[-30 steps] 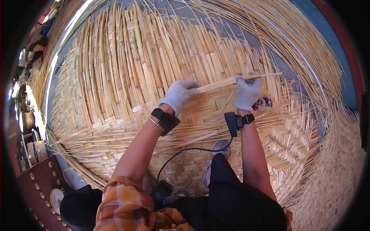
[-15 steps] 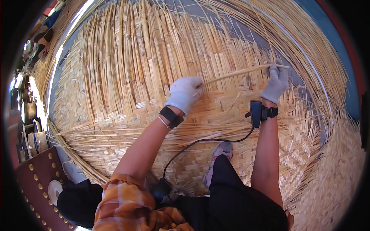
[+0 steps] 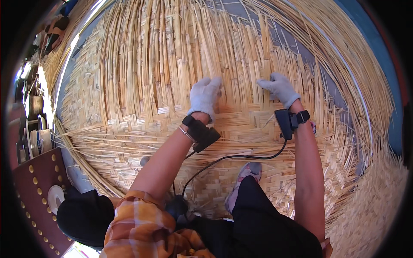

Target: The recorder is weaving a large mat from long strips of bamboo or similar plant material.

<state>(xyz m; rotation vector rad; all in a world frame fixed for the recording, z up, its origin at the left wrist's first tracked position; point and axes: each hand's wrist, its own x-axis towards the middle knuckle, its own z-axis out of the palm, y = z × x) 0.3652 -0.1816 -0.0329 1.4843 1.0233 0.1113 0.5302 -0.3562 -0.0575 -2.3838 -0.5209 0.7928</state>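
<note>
Both my hands wear white gloves and are over a mat of woven tan reed strips (image 3: 172, 112). My left hand (image 3: 203, 98) is at the middle of the mat, beside the long upright strips, its fingers stretched forward and slightly blurred; no strip shows in it. To its right my right hand (image 3: 280, 89) reaches in with thumb and fingers apart. Its fingertips are by the lower end of a wide pale strip (image 3: 264, 43) that runs away from me; whether they touch it I cannot tell.
Black wrist devices (image 3: 284, 124) with a black cable (image 3: 223, 160) are on my forearms. Loose reeds (image 3: 344, 73) lie along the far right rim. A dark red panel with gold studs (image 3: 38, 193) stands at lower left, beside a person in a black cap (image 3: 84, 217). My shoe (image 3: 247, 178) is on the mat.
The strip stretched between my hands is no longer held there. My right hand has moved left, closer to my left hand. A wide strip now lies lengthwise just beyond my right fingers.
</note>
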